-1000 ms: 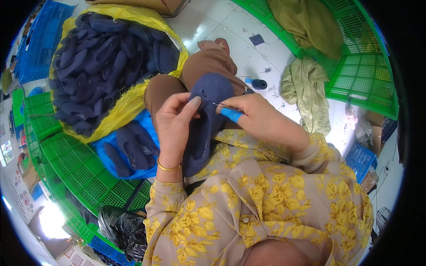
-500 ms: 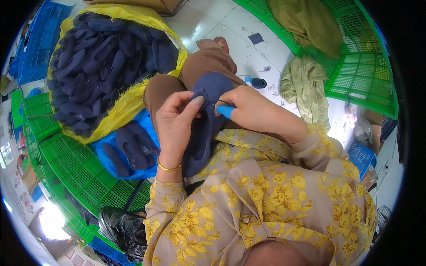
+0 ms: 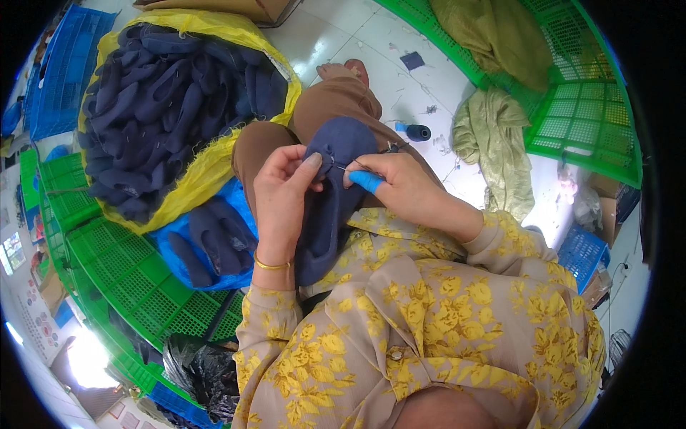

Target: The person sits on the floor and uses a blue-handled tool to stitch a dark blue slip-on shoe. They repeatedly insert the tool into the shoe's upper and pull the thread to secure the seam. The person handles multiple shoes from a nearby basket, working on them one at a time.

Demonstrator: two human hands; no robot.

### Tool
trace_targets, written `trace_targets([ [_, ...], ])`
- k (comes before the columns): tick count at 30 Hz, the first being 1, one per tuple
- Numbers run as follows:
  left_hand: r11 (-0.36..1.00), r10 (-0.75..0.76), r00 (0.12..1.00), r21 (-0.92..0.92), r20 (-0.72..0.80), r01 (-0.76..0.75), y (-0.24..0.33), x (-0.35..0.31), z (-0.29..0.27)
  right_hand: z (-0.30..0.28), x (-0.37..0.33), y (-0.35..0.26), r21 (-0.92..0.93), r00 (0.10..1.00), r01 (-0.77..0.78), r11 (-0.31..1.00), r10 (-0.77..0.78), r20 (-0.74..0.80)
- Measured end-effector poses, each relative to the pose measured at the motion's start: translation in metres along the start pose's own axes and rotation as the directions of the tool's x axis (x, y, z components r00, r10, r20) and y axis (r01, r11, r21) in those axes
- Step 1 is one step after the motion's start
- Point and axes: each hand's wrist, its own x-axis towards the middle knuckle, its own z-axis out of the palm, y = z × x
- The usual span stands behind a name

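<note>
White tiled floor [image 3: 357,36] ringed by plastic crates: seated person hand-sewing a navy knitted piece [image 3: 332,193] on the lap.

Navy knitted piece lies over the brown-trousered knees, its rounded end pointing away from the body. Left hand [image 3: 282,204] is closed on its left edge, thumb and fingers pinching the fabric; a gold bangle [image 3: 271,265] sits at the wrist. Right hand [image 3: 404,189] is closed in a pinch on a thin needle [image 3: 341,167] at the fabric; its index finger wears a blue fingertip cover [image 3: 366,181]. Just left of the knees, a blue bag [image 3: 214,239] holds more navy pieces; beyond it, a yellow sack [image 3: 193,171] is heaped with them. Green crates [image 3: 128,279] lie lower left. A dark thread spool [image 3: 416,131] stands on the floor near an olive cloth [image 3: 493,143].
</note>
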Motion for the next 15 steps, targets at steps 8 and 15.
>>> trace_targets([
  [8, 0.999, -0.011, 0.999, -0.034, 0.034, 0.012, -0.006, 0.004, 0.001, 0.012, 0.001, 0.015, 0.083, 0.974, 0.186, 0.979, -0.173, -0.146],
  [15, 1.000, -0.010, 0.999, 0.013, 0.034, 0.010, -0.012, 0.002, 0.005, 0.019, 0.000, 0.016, 0.050, 0.971, 0.148, 0.988, -0.136, -0.197],
])
